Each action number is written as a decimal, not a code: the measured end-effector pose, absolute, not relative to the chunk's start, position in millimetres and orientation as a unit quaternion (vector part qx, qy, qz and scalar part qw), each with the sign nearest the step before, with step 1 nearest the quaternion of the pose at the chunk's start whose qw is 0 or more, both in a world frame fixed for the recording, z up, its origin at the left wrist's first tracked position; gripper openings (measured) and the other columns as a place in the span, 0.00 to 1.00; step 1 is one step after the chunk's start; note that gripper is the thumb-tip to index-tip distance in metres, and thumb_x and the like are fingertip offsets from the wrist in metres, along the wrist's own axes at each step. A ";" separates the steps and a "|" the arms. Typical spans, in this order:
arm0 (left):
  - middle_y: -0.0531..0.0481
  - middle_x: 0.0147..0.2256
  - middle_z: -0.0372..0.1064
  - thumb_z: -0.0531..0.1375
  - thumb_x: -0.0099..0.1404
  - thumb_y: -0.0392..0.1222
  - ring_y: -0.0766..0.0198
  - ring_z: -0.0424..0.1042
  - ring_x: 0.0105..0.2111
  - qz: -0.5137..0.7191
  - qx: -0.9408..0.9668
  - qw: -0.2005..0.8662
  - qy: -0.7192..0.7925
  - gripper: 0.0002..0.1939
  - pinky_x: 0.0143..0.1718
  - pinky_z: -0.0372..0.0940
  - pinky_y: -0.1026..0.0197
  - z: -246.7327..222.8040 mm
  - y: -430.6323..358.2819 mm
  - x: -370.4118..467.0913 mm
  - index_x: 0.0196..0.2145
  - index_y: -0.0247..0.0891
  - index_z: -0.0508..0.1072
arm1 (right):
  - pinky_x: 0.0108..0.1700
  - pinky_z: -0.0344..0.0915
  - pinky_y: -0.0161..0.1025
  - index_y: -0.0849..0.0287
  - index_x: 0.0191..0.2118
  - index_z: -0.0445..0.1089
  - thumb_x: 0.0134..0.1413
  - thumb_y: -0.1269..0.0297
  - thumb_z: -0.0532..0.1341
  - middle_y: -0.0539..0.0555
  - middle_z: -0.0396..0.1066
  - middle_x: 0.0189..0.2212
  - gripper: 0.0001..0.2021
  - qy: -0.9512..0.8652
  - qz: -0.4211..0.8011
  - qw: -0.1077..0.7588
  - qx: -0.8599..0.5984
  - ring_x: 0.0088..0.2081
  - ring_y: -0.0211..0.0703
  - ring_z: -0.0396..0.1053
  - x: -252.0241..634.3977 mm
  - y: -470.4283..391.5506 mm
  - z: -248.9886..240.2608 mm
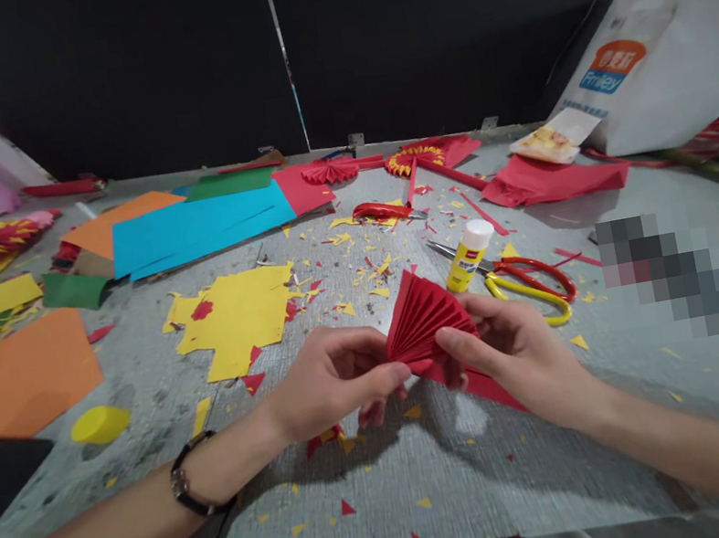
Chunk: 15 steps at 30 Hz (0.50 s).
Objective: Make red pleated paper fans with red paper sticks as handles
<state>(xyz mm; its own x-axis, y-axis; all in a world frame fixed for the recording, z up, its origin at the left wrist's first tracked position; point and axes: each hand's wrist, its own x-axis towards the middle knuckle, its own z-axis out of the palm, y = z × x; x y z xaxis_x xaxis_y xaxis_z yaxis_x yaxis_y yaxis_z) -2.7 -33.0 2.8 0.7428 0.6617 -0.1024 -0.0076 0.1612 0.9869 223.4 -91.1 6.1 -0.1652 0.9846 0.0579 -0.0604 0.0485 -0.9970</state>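
A pleated red paper fan (429, 317) is held up between my two hands, its folds spread out. My left hand (344, 378) pinches its narrow lower left end between thumb and fingers. With thumb in front and fingers behind, my right hand (520, 352) grips the right side of the fan. A red paper strip (492, 387) shows below it, partly hidden by my right hand. Just beyond that hand stands a yellow glue stick (467, 257) with a white cap. Scissors with red and yellow handles (533, 285) lie beside it.
Yellow paper (246, 312) lies left of the fan, amid paper scraps. Blue sheets (200, 232) and an orange sheet (17, 376) lie farther left. A red-handled cutting tool (383, 210) and finished-looking fans (413, 159) lie toward the back. A white bag (678, 64) stands at right.
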 end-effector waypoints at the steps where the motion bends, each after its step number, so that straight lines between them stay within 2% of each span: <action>1: 0.49 0.28 0.77 0.70 0.67 0.43 0.71 0.71 0.19 0.245 0.600 0.711 0.273 0.09 0.19 0.66 0.70 3.2 -33.0 -2.7 0.35 0.34 0.80 | 0.29 0.73 0.33 0.57 0.39 0.76 0.66 0.52 0.68 0.50 0.78 0.27 0.13 -0.541 0.542 0.479 -0.429 0.25 0.37 0.74 223.5 -91.2 6.1; 6: 0.50 0.27 0.78 0.72 0.65 0.42 0.70 0.71 0.18 0.293 0.581 0.704 0.284 0.09 0.18 0.65 0.70 2.9 -32.3 -1.7 0.37 0.34 0.80 | 0.30 0.74 0.36 0.56 0.40 0.75 0.67 0.50 0.66 0.51 0.78 0.28 0.14 -0.556 0.539 0.459 -0.436 0.27 0.39 0.76 223.4 -90.9 5.6; 10: 0.52 0.25 0.76 0.71 0.65 0.42 0.69 0.71 0.17 0.317 0.572 0.702 0.282 0.09 0.17 0.64 0.70 3.0 -32.5 -0.9 0.39 0.34 0.79 | 0.29 0.75 0.35 0.56 0.40 0.76 0.67 0.53 0.67 0.50 0.79 0.28 0.11 -0.565 0.538 0.458 -0.425 0.26 0.38 0.76 221.8 -91.0 5.9; 15: 0.55 0.21 0.73 0.71 0.66 0.42 0.69 0.70 0.17 0.322 0.571 0.704 0.275 0.09 0.16 0.63 0.70 5.1 -32.8 -1.6 0.41 0.36 0.78 | 0.33 0.79 0.36 0.54 0.48 0.77 0.66 0.57 0.68 0.52 0.82 0.35 0.10 -0.567 0.537 0.451 -0.432 0.31 0.40 0.80 220.2 -93.4 2.8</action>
<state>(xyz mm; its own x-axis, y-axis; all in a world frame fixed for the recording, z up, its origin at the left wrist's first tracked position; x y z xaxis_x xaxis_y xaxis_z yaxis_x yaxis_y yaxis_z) -1.6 -32.8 5.1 0.6416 0.7668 -0.0193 -0.1392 0.1411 0.9801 220.2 -93.4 2.8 -0.2208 0.9742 0.0471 0.0053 0.0495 -0.9988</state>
